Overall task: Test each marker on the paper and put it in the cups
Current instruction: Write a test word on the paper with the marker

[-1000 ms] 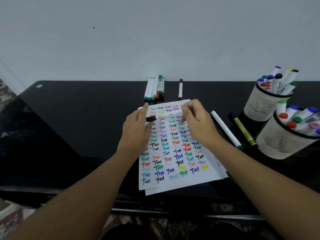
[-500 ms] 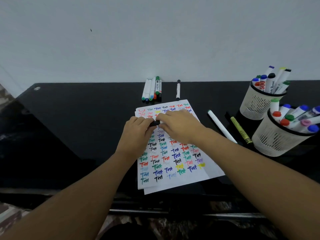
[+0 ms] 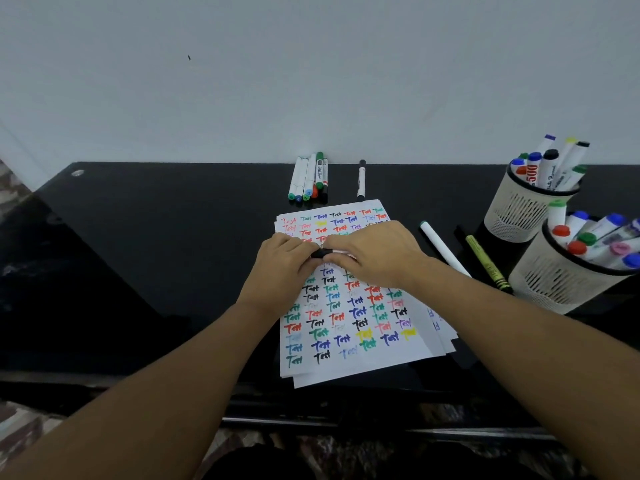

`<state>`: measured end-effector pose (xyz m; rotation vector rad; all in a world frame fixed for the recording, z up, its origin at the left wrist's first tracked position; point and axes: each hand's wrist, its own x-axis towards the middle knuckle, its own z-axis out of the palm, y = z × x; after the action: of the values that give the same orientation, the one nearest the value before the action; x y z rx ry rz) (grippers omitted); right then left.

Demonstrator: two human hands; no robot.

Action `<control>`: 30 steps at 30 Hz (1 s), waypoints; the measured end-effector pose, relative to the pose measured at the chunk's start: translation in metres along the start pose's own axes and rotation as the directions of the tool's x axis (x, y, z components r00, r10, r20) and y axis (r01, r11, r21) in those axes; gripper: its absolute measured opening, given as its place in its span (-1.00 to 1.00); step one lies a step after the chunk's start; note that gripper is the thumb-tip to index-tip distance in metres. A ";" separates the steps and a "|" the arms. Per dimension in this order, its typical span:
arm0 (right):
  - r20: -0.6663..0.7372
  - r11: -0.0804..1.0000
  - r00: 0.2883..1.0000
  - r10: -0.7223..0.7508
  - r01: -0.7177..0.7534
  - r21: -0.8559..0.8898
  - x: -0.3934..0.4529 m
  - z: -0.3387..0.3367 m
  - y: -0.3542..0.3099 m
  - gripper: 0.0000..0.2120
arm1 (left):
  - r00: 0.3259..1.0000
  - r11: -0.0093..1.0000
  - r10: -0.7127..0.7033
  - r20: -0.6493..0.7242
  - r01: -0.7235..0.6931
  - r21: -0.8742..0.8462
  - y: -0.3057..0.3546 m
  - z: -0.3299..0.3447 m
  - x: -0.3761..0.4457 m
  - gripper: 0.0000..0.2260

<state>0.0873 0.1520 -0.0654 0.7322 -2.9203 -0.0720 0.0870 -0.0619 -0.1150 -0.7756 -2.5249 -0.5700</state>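
Crosswise between both hands [image 3: 325, 252] — black-capped marker [image 3: 323, 253], pinched over the paper [image 3: 349, 327]

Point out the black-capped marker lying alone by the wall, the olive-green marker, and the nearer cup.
black-capped marker [image 3: 361, 180]: head view, white barrel.
olive-green marker [image 3: 485, 263]: head view, mid-barrel.
nearer cup [image 3: 540, 285]: head view, mesh wall.

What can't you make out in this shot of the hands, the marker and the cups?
Head view only:
- Marker: mostly covered by the left hand and right hand; only a black end and a bit of white barrel show, so cap on or off is unclear.
- Paper: middle rows hidden under the hands; top-row writing too small to read.
- Near cup: cut off by the right edge.
- Far cup: marker labels blurred.
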 end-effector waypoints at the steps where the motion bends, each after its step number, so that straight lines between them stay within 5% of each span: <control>1: 0.010 1.000 1.000 -0.002 0.002 0.007 0.000 0.000 0.000 -0.57 | 1.000 1.000 -0.015 0.004 0.015 -0.006 0.000 -0.001 0.000 -0.80; 4: 0.016 0.990 0.998 0.068 -0.069 0.121 -0.003 -0.004 -0.002 -0.58 | 0.991 0.991 -0.131 0.022 0.131 -0.003 0.001 -0.003 0.002 -0.74; 7: 0.002 0.889 0.978 0.209 -0.191 0.415 -0.016 -0.007 0.002 -0.64 | 0.976 0.977 -0.210 0.053 0.208 0.040 -0.001 -0.001 0.002 -0.69; 9: -0.005 0.687 0.934 0.357 -0.258 0.679 -0.028 -0.008 0.003 -0.69 | 0.963 0.965 -0.262 0.062 0.261 0.030 -0.004 0.001 0.002 -0.65; 11: 0.058 0.369 0.860 0.507 -0.278 0.887 -0.041 -0.008 -0.001 -0.67 | 0.952 0.955 -0.296 0.078 0.297 -0.003 -0.005 0.002 0.002 -0.60; 14: 0.121 0.102 0.803 0.583 -0.221 0.970 -0.060 -0.004 -0.007 -0.64 | 0.948 0.949 -0.302 0.103 0.309 -0.059 -0.002 0.000 0.002 -0.51; 20: 0.074 0.080 0.773 0.630 -0.159 0.984 -0.092 0.013 -0.016 -0.70 | 0.893 0.862 -0.343 0.291 0.422 -0.281 0.001 -0.019 0.009 -0.35; 24: 0.058 -0.022 0.757 0.650 -0.057 0.998 -0.087 0.012 -0.015 -0.95 | 0.835 0.934 -0.266 0.481 0.346 -0.084 0.008 -0.031 0.014 -0.32; 27: 0.043 0.005 0.750 0.661 -0.061 0.998 -0.084 0.010 -0.014 -0.81 | 0.766 0.977 -0.208 0.609 0.195 0.089 0.004 -0.024 0.005 -0.26; 30: 0.016 0.085 0.692 0.721 -0.111 0.990 -0.087 0.011 -0.008 -0.78 | 0.824 0.979 -0.202 0.530 0.182 0.091 0.001 -0.015 -0.012 -0.23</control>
<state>0.1655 0.1866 -0.0864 -0.2235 -2.1301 1.8695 0.1005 -0.0737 -0.1088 -0.7504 -3.1528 -0.4042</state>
